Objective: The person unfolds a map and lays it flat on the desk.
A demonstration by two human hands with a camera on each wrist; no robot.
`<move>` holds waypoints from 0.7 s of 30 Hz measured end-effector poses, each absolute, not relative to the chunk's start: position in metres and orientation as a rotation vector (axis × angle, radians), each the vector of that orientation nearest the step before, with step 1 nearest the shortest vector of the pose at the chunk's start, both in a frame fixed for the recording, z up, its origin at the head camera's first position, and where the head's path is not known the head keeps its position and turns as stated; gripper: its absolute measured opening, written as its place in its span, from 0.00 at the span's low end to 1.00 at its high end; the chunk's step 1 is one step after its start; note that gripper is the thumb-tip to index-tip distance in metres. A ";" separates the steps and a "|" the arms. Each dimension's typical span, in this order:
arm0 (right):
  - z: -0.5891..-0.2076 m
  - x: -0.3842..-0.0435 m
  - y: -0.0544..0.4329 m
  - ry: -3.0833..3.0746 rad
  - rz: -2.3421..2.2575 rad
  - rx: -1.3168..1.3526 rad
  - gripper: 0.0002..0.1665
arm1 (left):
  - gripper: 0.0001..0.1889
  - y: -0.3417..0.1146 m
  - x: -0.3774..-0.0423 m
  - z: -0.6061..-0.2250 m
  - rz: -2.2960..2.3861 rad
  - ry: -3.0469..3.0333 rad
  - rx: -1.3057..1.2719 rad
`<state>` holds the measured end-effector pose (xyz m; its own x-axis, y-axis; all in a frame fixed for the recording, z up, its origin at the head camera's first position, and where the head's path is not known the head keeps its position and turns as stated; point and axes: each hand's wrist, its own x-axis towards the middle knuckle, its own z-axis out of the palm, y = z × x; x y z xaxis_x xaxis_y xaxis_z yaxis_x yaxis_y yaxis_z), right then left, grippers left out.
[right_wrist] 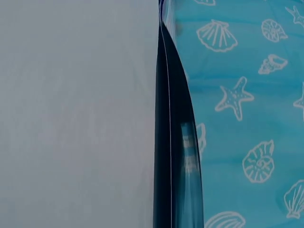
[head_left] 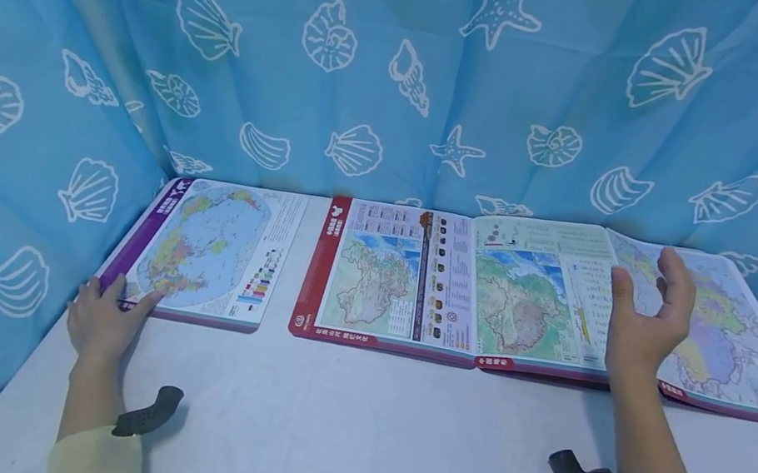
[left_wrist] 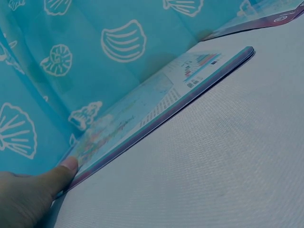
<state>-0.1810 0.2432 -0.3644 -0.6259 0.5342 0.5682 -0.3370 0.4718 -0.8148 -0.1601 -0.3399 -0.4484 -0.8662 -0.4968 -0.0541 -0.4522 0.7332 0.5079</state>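
A purple-edged folded world map [head_left: 218, 242] lies at the left of the white table. My left hand [head_left: 103, 323] rests on its lower left corner, fingers spread; in the left wrist view the thumb of that hand [left_wrist: 47, 183] lies on the map's near edge [left_wrist: 128, 114]. A red-edged map of China [head_left: 373, 269] is spread in several joined panels across the middle and right. Over its right-hand panels, my right hand [head_left: 648, 343] is raised with thumb and fingers apart, holding nothing. The right wrist view shows the bowed, dark edge of panels [right_wrist: 175, 118], without the hand.
A blue curtain [head_left: 397, 45] with white shell and starfish prints hangs right behind the maps and along the left side. White cloth [head_left: 352, 435] covers the table. Black curved pieces [head_left: 150, 412] stick out from both wrists at the sleeves.
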 end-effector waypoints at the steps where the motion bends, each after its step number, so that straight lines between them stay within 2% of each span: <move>1: -0.367 -0.183 0.242 -1.868 1.265 -0.153 0.29 | 0.44 -0.340 -0.159 -0.449 -0.800 -2.846 0.785; 8: -0.385 -0.201 0.235 -1.892 1.249 -0.070 0.31 | 0.44 -0.343 -0.156 -0.450 -0.790 -2.848 0.804; 21: -0.375 -0.209 0.205 -1.879 1.343 0.048 0.32 | 0.45 -0.339 -0.161 -0.449 -0.818 -2.847 0.787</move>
